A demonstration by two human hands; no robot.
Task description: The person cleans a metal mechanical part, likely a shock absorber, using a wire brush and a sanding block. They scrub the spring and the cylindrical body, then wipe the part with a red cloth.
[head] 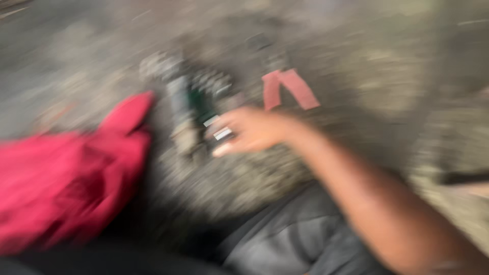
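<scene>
A bare, sleeveless right forearm ends in the right hand (252, 131), two fingers bearing pale bands; grey cloth covers the lap below, all heavily blurred

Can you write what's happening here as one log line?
right hand: reaching over gravelly ground, fingers by small blurred dark-green object | left hand: not in view | red crumpled cloth: left side | image: heavily blurred

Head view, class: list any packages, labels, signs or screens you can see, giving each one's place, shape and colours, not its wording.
Small white tags: two pale rectangular patches at the right hand, by its fingers; too blurred to tell what they are.
Dark green object: on the ground just above the hand; blurred, possibly a package.
Red angled piece: on the ground upper right of the hand; flat, two-legged shape.
No screens visible.
</scene>
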